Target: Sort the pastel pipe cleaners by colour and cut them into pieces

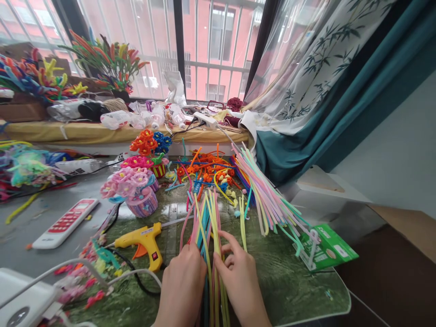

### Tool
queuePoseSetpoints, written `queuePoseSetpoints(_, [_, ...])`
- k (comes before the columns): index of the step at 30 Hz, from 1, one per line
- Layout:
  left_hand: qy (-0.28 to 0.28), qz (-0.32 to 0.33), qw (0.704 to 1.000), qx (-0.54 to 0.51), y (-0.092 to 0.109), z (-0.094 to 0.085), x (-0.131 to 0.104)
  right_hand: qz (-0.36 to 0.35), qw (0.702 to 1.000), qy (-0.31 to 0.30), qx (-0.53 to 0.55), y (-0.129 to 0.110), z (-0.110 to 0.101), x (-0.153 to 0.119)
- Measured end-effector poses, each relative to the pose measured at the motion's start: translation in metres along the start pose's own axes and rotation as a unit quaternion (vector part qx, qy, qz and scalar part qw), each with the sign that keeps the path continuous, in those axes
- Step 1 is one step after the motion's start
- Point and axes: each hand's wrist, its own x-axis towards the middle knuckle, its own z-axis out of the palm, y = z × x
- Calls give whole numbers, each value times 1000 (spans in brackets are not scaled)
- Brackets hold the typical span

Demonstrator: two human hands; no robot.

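A loose bundle of pipe cleaners [211,211] in yellow, pink and teal runs lengthwise between my hands. My left hand [184,284] is closed at the bundle's left side, gripping pink and teal stems; its fingertips are hidden. With thumb and index finger, my right hand [240,272] pinches yellow stems on the right side. Several yellow pipe cleaners [242,222] lie apart just beyond the right hand. A yellow glue gun [145,240] rests on its side to the left of my left hand.
Pastel pipe cleaners [265,190] are heaped at the right beside a green package [329,249]. Small flower pots [142,202], orange pieces [207,165] and a white remote [66,223] lie on the table [289,290]. A power bank [25,297] with cables sits front left.
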Motion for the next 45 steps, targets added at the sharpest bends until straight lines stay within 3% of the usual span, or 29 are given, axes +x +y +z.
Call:
queuePoseSetpoints(9, [6,-13,999,-48,0,-3,-3,25,999,-26,-10,-3,-1,0])
queuePoseSetpoints(17, [7,-35,999,-38,5,-5,-4,24,986,-31,-162,-15,3,-1])
queuePoseSetpoints(23, [23,-27,999,-18,-1,-1,-3,28,978,-45,-200,-9,7,-1])
queuePoseSetpoints(29, [51,-17,994,-98,-11,3,2,22,988,-18,-155,-4,11,0])
queuePoseSetpoints(34, [72,-15,984,-162,-16,-6,0,29,992,-12,-118,-5,9,2])
queuePoseSetpoints(41, [43,-30,984,-170,-17,-11,-3,31,999,-18,-19,-6,9,0])
queuePoseSetpoints(45, [31,-7,983,-181,-19,-8,1,13,1000,-24,11,-10,10,-3])
